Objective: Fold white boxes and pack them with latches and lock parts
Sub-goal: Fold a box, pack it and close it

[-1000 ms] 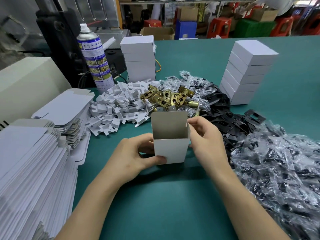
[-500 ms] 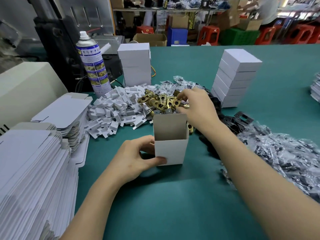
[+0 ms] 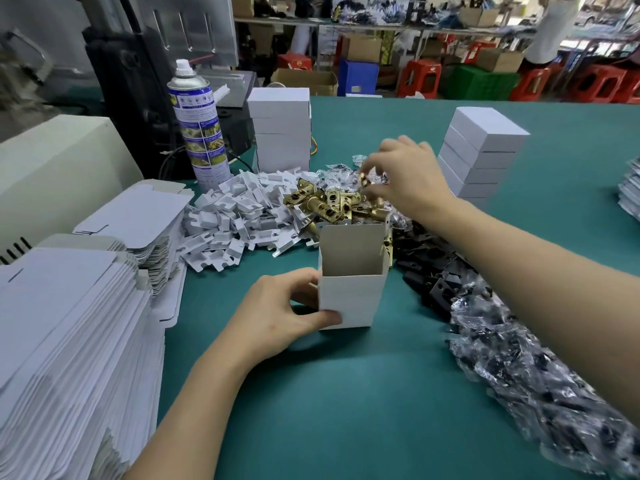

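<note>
**Inspector:** Step in hand?

**Clerk:** Packing, by my reading. The box (image 3: pixel 349 296) is folded and stands upright on the bench (image 3: pixel 346 393), mouth up, rear flap raised. The left hand (image 3: pixel 277 317) grips its left side, thumb curled onto the front face. The right hand (image 3: pixel 405 174) is well apart from it, above the latch pile (image 3: pixel 329 206) behind the box, and its fingertips pinch a brass latch (image 3: pixel 363 180) (blurred, so I cannot tell which end is held).

**Inspector:** Anything in the box?

**Clerk:** Nothing shows on the inner wall I can see. The bottom is hidden.

**Inspector:** What does the next move call for?

**Clerk:** In my judgement, the latch must be carried to the mouth, turned long-ways down to clear the walls, and released low. The left hand should brace the box, since light card would likely tip at a knock. The raised flap stands on the far side, in the line of approach, so the latch should come over it.

**Inspector:** And after?

**Clerk:** Other parts, I judge. Black plates (image 3: pixel 433 268) lie just right of the box, bags (image 3: pixel 536 375) run along the right, and white pieces (image 3: pixel 235 216) lie to the left. Then the flap gets tucked.

**Inspector:** Condition of the box?

**Clerk:** It is white outside and grey-brown inside. The edges are square and the walls straight, with no crush or tear visible. The front face is clean.
</note>
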The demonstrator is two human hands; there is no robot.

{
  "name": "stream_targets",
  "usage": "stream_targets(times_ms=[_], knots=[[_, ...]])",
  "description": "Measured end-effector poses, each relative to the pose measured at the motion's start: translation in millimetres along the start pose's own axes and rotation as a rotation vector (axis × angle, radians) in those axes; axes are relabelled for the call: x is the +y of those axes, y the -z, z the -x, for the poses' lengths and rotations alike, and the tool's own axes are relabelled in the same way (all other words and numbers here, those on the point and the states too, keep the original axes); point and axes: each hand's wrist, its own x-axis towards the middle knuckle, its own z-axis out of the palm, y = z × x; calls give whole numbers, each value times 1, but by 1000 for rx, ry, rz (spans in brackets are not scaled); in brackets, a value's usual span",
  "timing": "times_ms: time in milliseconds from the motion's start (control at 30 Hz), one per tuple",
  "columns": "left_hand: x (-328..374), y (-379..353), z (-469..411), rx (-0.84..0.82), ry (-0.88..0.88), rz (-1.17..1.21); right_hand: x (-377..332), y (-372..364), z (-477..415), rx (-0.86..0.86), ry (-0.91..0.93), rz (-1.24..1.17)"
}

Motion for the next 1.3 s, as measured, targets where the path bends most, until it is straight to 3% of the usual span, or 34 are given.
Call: stream_targets(times_ms=[100,267,500,633,900,1033,1200,1300], knots=[[1,-2,0,31,29,-24,-3,27,8,220,-172,-308],[3,-7,-2,147,63,-56,-40,89,42,537,-288,-651],[3,-11,-2,170,59,-51,-84,69,103,286,-542,-1042],[4,-10,-2,163,51,-81,-84,49,111,302,-570,-905],[9,-7,0,144,44,-164,-90,42,109,94,-253,-203],[8,-5,0,127,38,-146,-90,38,117,100,-269,-306],[6,-3,0,89,23,-141,-59,39,112,308,-383,-528],[5,-2,0,79,24,-120,-22,32,98,153,-467,-347]])
